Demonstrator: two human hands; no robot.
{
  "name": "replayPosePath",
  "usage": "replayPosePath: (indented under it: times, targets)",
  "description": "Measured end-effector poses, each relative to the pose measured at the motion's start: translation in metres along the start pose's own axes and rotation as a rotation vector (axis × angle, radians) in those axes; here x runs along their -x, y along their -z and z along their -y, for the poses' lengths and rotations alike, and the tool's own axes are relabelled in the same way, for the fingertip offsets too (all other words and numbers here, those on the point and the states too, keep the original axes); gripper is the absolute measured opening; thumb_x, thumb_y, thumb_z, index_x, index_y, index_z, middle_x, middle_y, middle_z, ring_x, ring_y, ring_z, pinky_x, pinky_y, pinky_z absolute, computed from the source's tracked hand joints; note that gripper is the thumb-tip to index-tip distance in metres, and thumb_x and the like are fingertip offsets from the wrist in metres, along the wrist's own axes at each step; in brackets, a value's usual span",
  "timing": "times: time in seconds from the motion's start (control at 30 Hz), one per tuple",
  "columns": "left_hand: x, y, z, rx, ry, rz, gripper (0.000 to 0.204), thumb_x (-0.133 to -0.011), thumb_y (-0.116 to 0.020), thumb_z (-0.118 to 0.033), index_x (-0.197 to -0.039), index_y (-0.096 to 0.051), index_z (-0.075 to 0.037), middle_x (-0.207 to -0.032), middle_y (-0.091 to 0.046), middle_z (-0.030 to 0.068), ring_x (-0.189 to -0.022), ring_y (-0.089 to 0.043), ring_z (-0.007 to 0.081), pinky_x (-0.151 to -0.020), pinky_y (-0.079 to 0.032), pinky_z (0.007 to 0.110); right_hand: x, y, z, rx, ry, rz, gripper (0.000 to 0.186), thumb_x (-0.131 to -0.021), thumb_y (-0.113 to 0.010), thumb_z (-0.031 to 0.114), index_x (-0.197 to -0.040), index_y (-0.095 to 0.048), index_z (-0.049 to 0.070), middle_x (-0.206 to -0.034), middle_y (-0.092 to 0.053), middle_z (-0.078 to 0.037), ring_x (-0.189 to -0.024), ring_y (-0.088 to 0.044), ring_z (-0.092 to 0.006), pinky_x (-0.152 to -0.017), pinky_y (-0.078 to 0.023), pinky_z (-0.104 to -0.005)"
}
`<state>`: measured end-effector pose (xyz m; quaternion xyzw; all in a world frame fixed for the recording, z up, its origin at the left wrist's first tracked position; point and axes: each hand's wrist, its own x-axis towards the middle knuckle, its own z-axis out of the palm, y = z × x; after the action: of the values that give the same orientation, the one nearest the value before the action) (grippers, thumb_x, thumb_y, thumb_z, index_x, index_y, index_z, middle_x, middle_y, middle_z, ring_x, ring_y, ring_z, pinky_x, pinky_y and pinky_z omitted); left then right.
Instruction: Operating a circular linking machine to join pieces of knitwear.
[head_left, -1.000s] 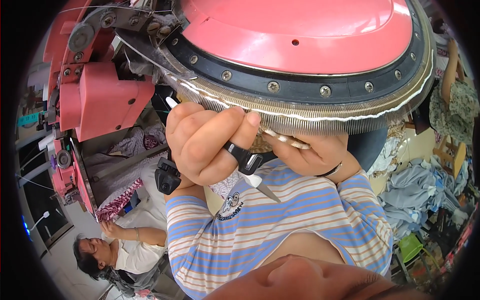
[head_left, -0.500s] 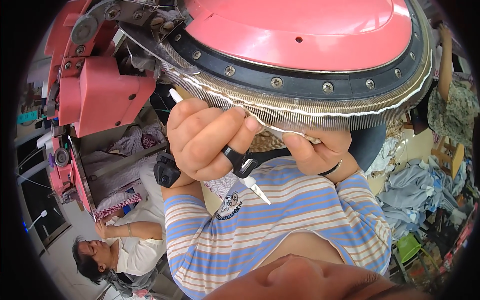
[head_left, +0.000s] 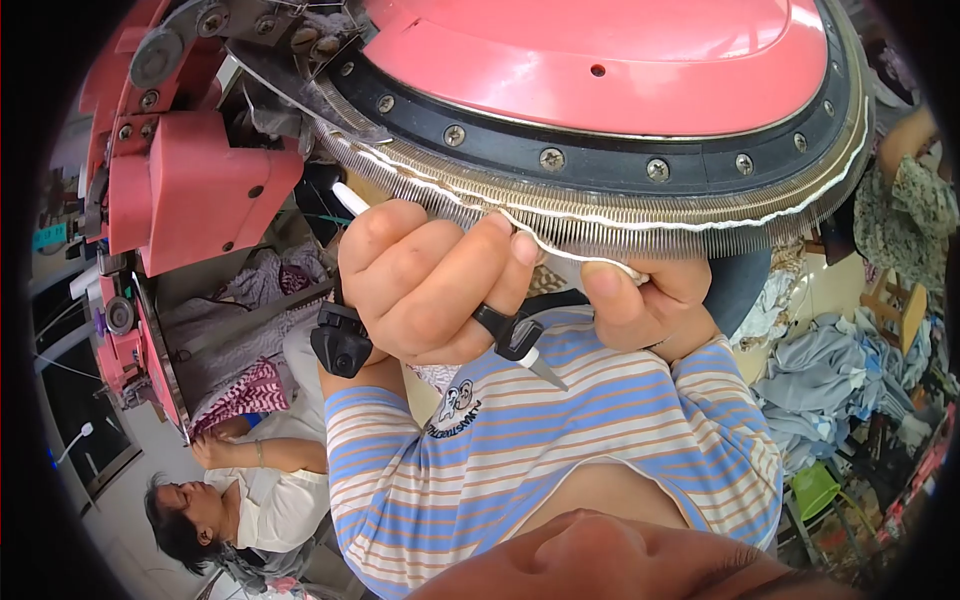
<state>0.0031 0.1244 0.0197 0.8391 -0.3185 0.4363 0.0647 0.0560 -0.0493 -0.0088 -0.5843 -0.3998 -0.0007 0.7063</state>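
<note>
My left hand [head_left: 425, 285] is closed around a thin white stick tool [head_left: 347, 196], whose tip pokes out above the knuckles. A black ring cutter [head_left: 512, 338] with a small blade sits on one of its fingers. Its thumb presses a white knit edge [head_left: 560, 248] against the needle ring [head_left: 640, 222] of a round pink linking machine [head_left: 600, 60]. My right hand [head_left: 650, 300] pinches the same white edge just under the needles, close beside the left thumb. The striped shirt sleeves [head_left: 560, 440] lie below both hands.
A pink machine arm [head_left: 195, 190] with bolts stands at the left. A seated person [head_left: 250, 500] is at the lower left. Another person's patterned sleeve [head_left: 912, 200] shows at the right, above a heap of grey-blue garments [head_left: 835, 375] and a green stool [head_left: 815, 490].
Both hands keep their hold at the needle ring. The left thumb has crept slightly right along the white edge, and the view has shifted a little.
</note>
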Motion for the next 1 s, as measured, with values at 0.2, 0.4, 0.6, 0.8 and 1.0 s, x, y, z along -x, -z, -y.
replayPosePath:
  times: [0.2, 0.4, 0.6, 0.8, 1.0]
  targets:
    - [-0.003, -0.002, -0.011, -0.110, 0.033, 0.006, 0.013, -0.065, -0.060, -0.006, -0.078, -0.062, -0.006, -0.086, -0.054, 0.0028, -0.059, -0.047, 0.0101, -0.051, -0.035, 0.024, 0.011, -0.001, 0.006, 0.006, -0.139, -0.069, 0.023, -0.081, -0.055, 0.015, -0.089, -0.063, -0.005, -0.095, -0.062, -0.015, -0.086, -0.058, -0.0192, -0.079, -0.043, -0.0316]
    - [-0.011, -0.007, -0.017, -0.150, 0.054, 0.010, 0.013, -0.065, -0.062, -0.006, -0.077, -0.060, -0.010, -0.085, -0.053, 0.0013, -0.062, -0.046, 0.0099, -0.053, -0.035, 0.024, 0.006, 0.002, 0.000, 0.169, 0.101, -0.256, 0.011, -0.067, -0.069, 0.006, -0.076, -0.064, 0.001, -0.073, -0.065, -0.010, -0.060, -0.063, -0.0166, -0.055, -0.048, -0.0224]
    - [-0.006, -0.016, -0.024, -0.237, 0.108, -0.081, 0.014, -0.067, -0.064, -0.003, -0.078, -0.059, -0.010, -0.087, -0.053, 0.0015, -0.071, -0.046, 0.0117, -0.057, -0.036, 0.025, 0.041, 0.054, 0.009, 0.926, -0.203, -0.243, 0.018, -0.067, -0.059, -0.004, -0.086, -0.058, -0.003, -0.079, -0.057, -0.010, -0.061, -0.050, -0.0165, -0.057, -0.039, -0.0249]
    - [-0.006, -0.014, -0.019, -0.094, 0.077, -0.059, 0.022, -0.065, -0.064, -0.003, -0.086, -0.062, -0.008, -0.090, -0.054, 0.0028, -0.068, -0.048, 0.0111, -0.055, -0.037, 0.024, 0.044, 0.043, 0.029, 0.252, -0.128, -0.459, 0.021, -0.073, -0.055, -0.002, -0.095, -0.056, -0.002, -0.081, -0.056, -0.010, -0.063, -0.050, -0.0131, -0.053, -0.039, -0.0242]
    - [-0.019, -0.020, -0.016, -0.080, 0.049, -0.171, 0.015, -0.061, -0.065, -0.004, -0.074, -0.059, -0.007, -0.079, -0.058, 0.0043, -0.055, -0.047, 0.0112, -0.049, -0.035, 0.022, 0.020, 0.050, 0.016, 0.433, 0.115, -0.041, 0.026, -0.064, -0.055, -0.006, -0.089, -0.057, -0.001, -0.071, -0.055, -0.010, -0.057, -0.048, -0.0147, -0.050, -0.038, -0.0219]
